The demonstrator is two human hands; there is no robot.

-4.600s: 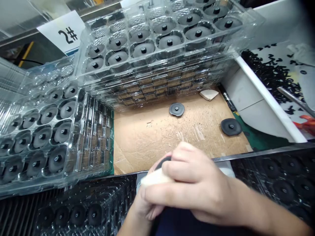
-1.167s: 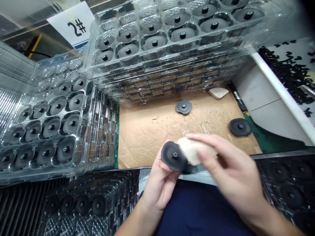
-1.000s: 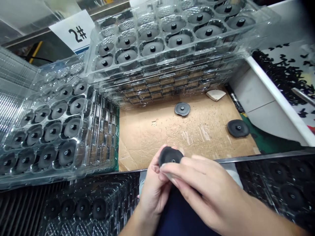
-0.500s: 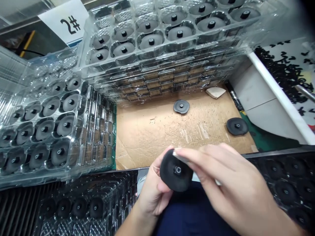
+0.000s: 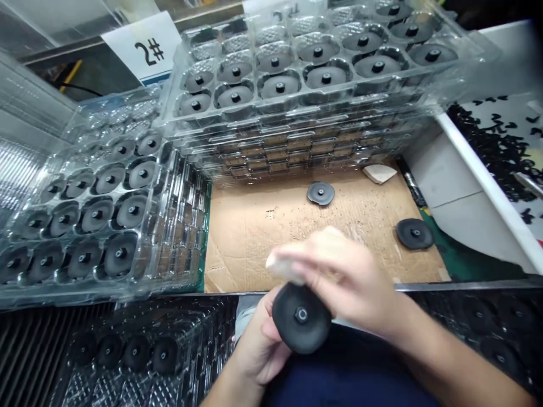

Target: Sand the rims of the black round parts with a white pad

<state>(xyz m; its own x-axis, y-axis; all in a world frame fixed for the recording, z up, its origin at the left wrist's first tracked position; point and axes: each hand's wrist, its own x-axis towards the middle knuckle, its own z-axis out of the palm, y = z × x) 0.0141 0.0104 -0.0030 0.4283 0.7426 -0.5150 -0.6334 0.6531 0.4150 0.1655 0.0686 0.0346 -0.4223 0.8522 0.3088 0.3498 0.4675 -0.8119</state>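
Observation:
My left hand [image 5: 263,339] grips a dark rounded disc [image 5: 301,318] by its left edge. A short hollow stub stands at the middle of the disc, which faces up toward me. My right hand [image 5: 345,280], smeared by motion, is just above the disc's upper edge. Its fingers are closed on a small white pad [image 5: 282,267], too blurred to make out fully. Two similar discs lie on the cardboard sheet [image 5: 237,243]: one disc [image 5: 320,193] near the middle, another disc [image 5: 414,233] at the right edge.
Stacked clear trays [image 5: 271,127] of discs stand at the back, with another tray stack [image 5: 142,243] on the left. A pale wedge [image 5: 379,173] lies at the cardboard's far right. Small black parts [image 5: 500,144] are spread beyond a white partition [image 5: 487,186]. Dark trays [image 5: 123,362] sit below.
My right hand has lifted off the disc's rim and moved left and up, bringing the white pad into view. My left hand still holds the disc, now slightly lower. The camera view has shifted.

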